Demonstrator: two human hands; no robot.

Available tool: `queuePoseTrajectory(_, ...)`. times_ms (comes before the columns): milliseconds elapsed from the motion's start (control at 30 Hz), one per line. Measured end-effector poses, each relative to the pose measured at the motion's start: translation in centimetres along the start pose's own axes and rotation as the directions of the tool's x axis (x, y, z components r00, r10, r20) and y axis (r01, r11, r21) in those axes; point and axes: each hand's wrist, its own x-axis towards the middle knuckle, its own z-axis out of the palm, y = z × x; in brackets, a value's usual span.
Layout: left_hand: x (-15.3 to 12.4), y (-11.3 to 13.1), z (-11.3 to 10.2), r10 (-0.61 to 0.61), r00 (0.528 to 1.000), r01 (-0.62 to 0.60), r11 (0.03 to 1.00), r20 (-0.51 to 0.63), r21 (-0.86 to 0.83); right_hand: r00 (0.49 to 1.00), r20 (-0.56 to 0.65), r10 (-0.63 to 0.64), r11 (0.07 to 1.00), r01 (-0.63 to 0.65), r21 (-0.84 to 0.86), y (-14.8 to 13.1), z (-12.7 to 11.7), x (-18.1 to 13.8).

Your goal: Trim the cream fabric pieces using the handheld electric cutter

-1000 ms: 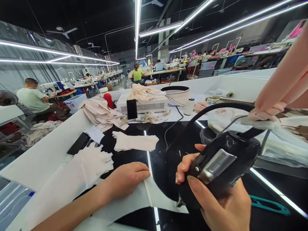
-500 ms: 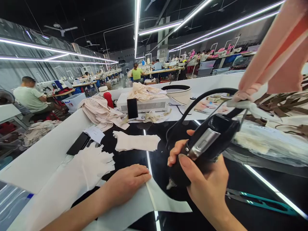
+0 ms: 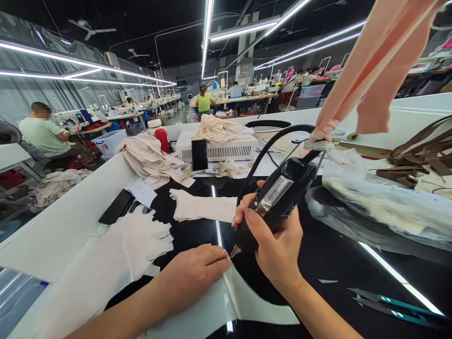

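Garment workshop, cutting surface (image 3: 328, 254): I am pressing my left hand (image 3: 192, 275) flat, fingers together, on a white fabric piece (image 3: 254, 308) lying right before me. My right hand (image 3: 277, 247) is wrapping its fingers tight around a black corded tool (image 3: 278, 197). Its tip is hovering just beside my left fingertips, seemingly not yet touching cloth. Guiding it along the fabric edge is calling for a steady wrist.

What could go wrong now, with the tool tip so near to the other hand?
1. The right hand holds the black handheld tool with its tip almost at the fingertips of the left hand, which presses flat on the white fabric piece; a slip could hurt those fingers.
2. The cord loops up close to the plastic bag and might snag, jerking the tool.
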Motion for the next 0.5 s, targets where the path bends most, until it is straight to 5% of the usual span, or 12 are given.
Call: queuePoseTrajectory(500, 0.01, 0.10, -0.12, -0.006, 0.999, 0.006, 1.000, 0.046, 0.007, 1.000, 0.025, -0.002, 0.999, 0.003, -0.052, -0.16, -0.28, -0.37)
